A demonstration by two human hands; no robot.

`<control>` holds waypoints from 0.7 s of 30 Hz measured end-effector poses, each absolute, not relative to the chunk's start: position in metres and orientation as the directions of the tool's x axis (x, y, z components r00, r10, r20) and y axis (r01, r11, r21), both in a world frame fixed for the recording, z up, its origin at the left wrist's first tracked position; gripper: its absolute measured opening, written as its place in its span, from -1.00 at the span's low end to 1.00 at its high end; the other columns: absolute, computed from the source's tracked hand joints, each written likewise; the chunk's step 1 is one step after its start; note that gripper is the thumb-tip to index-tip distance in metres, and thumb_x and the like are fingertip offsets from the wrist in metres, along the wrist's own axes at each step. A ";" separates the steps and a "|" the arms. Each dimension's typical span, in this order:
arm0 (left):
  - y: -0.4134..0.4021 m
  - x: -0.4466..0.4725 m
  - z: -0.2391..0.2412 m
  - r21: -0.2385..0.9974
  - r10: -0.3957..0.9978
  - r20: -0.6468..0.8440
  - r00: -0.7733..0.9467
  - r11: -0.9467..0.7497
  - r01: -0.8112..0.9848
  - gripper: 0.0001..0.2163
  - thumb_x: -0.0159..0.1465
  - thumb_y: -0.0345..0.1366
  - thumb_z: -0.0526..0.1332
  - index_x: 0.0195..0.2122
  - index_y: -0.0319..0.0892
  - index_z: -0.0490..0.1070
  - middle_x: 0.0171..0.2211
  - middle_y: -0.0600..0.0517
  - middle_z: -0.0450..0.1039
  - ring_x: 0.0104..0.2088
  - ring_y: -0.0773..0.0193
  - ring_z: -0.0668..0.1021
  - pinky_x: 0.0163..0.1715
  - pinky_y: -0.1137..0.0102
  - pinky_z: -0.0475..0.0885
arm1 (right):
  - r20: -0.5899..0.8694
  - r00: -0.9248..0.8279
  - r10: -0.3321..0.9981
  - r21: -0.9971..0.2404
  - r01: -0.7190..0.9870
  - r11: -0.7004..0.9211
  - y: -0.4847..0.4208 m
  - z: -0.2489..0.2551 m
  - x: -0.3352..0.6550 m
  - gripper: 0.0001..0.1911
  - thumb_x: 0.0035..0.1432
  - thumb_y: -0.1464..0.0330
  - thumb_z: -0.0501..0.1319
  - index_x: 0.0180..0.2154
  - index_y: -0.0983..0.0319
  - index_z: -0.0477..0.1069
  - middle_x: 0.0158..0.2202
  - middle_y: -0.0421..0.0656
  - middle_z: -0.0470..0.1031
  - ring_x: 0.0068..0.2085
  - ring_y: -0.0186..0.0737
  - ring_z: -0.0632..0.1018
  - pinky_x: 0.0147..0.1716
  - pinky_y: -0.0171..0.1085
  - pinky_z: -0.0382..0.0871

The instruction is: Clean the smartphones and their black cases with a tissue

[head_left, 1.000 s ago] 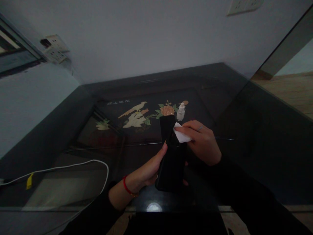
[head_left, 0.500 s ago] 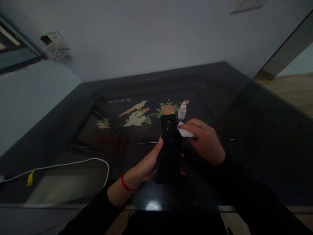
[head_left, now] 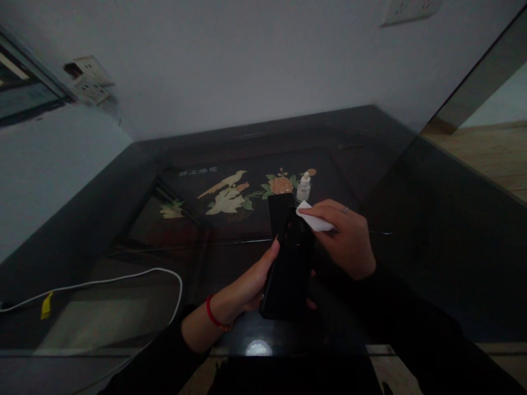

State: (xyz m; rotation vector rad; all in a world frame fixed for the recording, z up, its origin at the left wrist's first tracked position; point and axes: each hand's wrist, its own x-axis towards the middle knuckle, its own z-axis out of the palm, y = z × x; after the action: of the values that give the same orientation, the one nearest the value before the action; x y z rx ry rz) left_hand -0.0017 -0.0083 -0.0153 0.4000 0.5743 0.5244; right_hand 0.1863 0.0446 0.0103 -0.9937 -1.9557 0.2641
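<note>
My left hand (head_left: 258, 274) is wrapped round a black boxy device (head_left: 288, 274), thumb along its left side and fingertips showing past its right edge. A rounded dark part (head_left: 294, 225) sits near the device's upper end; its details are lost in the dark. Behind it a flat black rectangle (head_left: 280, 208) shows; I cannot tell whether it belongs to the device. Between thumb and fingers, my right hand (head_left: 343, 233) pinches a folded white wipe (head_left: 315, 216), whose tip touches the upper right of the device. A small clear dropper bottle (head_left: 303, 187) with a white cap stands upright just beyond.
The dark glossy table (head_left: 395, 186) carries a bird-and-flower inlay (head_left: 228, 195). A white cable (head_left: 119, 277) with a yellow tag (head_left: 46, 306) curves across the left side. Wall sockets (head_left: 93, 79) are at the back left, and a wall (head_left: 247, 66) closes off the far edge.
The upper part of the device has tilted rightward in my left hand and its lower end sits slightly nearer me. The wipe stays pinched against its upper right. The view has shifted slightly.
</note>
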 end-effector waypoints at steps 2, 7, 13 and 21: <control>-0.010 0.000 -0.017 0.470 0.535 -0.414 0.736 0.818 -0.330 -0.37 0.14 0.26 0.09 -0.03 -0.19 0.46 -0.17 -0.07 0.55 -0.35 0.03 0.64 -0.28 0.20 0.45 | 0.643 -0.287 0.711 -0.521 0.517 0.679 0.042 0.009 0.184 -0.69 0.11 0.58 0.12 -0.16 0.20 0.51 -0.26 -0.13 0.54 -0.22 -0.21 0.55 -0.20 -0.25 0.41; -0.011 0.000 -0.017 0.453 0.528 -0.405 0.747 0.825 -0.338 -0.36 0.17 0.25 0.06 -0.03 -0.22 0.46 -0.15 -0.07 0.55 -0.34 0.05 0.64 -0.26 0.23 0.44 | 0.663 -0.352 0.661 -0.479 0.479 0.735 0.040 0.006 0.182 -0.67 0.11 0.58 0.12 -0.15 0.19 0.52 -0.26 -0.12 0.53 -0.23 -0.22 0.55 -0.21 -0.25 0.43; -0.010 -0.002 -0.020 0.440 0.515 -0.376 0.770 0.831 -0.341 -0.34 0.12 0.26 0.12 -0.03 -0.22 0.47 -0.17 -0.03 0.56 -0.33 0.06 0.64 -0.26 0.25 0.46 | 0.705 -0.347 0.618 -0.445 0.462 0.767 0.043 0.006 0.183 -0.67 0.09 0.60 0.11 -0.17 0.23 0.52 -0.29 -0.11 0.53 -0.24 -0.22 0.55 -0.25 -0.26 0.45; -0.011 -0.001 -0.022 0.474 0.537 -0.348 0.769 0.808 -0.350 -0.35 0.21 0.24 0.00 0.02 -0.23 0.42 -0.10 -0.13 0.54 -0.32 0.04 0.63 -0.24 0.19 0.43 | 0.722 -0.300 0.623 -0.444 0.490 0.750 0.042 0.008 0.186 -0.70 0.13 0.59 0.14 -0.15 0.22 0.51 -0.27 -0.11 0.52 -0.24 -0.22 0.55 -0.23 -0.25 0.46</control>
State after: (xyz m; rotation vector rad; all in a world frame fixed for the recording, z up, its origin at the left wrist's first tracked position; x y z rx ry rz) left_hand -0.0008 -0.0110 -0.0220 0.4002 0.4936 0.4951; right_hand 0.1856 0.0421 0.0081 -0.8452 -1.9602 0.1701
